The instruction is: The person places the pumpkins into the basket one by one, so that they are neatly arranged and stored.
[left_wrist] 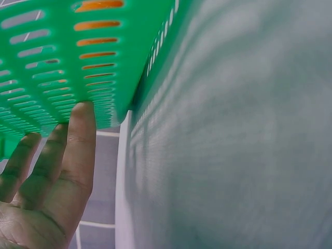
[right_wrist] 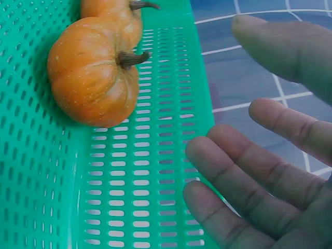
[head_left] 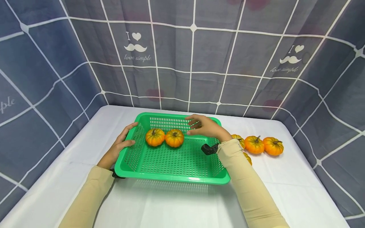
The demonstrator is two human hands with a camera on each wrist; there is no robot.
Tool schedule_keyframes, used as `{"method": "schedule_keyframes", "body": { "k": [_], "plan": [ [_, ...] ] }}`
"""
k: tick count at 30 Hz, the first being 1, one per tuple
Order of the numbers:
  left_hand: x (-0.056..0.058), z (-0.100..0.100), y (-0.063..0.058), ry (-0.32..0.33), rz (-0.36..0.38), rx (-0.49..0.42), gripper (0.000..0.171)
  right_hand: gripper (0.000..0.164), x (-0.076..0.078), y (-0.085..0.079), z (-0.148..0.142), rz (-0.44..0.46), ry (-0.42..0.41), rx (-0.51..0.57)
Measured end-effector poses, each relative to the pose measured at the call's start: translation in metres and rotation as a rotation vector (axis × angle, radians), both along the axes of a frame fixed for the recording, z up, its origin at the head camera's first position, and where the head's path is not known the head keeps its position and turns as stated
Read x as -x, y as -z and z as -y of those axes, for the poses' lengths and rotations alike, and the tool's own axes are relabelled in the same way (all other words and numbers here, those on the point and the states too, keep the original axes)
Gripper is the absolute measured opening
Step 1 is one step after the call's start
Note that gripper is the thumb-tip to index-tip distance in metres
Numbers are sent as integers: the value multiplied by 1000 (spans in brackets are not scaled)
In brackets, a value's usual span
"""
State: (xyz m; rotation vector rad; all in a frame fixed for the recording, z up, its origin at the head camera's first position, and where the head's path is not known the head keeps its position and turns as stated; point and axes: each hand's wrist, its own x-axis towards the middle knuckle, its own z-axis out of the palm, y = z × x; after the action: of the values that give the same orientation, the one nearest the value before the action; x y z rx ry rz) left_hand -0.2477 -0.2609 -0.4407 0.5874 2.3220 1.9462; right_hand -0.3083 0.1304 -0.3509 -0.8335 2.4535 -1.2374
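A green plastic basket with slotted walls stands on the white table, two small orange pumpkins side by side inside it. My left hand holds the basket's left side: the thumb and a finger lie at the rim, while other fingers touch the slotted wall from outside. Over the basket's right back part hovers my right hand, fingers spread and apart from the pumpkins. The right wrist view shows nothing between thumb and fingers, with the nearer pumpkin lying to their left.
Several more small pumpkins sit on the table right of the basket, some partly hidden by my right forearm. The white tablecloth reaches to a grey checked curtain at the back and sides.
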Motion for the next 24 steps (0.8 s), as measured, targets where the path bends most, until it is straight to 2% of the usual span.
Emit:
{"method": "schedule_keyframes", "body": {
  "k": [9,14,19,24],
  "plan": [
    [1,0,1,-19,-30,45,75,56,-19,0,-24,-25,13,133],
    [0,0,0,-7,-31,30,73,52,-31,-5,-38,-11,16,216],
    [0,1,1,-14,-11,47,73,51,-45,-10,-55,30,63,294],
    [-1,1,0,-21,3,64,74,48,-58,-13,-72,27,100,341]
  ]
}}
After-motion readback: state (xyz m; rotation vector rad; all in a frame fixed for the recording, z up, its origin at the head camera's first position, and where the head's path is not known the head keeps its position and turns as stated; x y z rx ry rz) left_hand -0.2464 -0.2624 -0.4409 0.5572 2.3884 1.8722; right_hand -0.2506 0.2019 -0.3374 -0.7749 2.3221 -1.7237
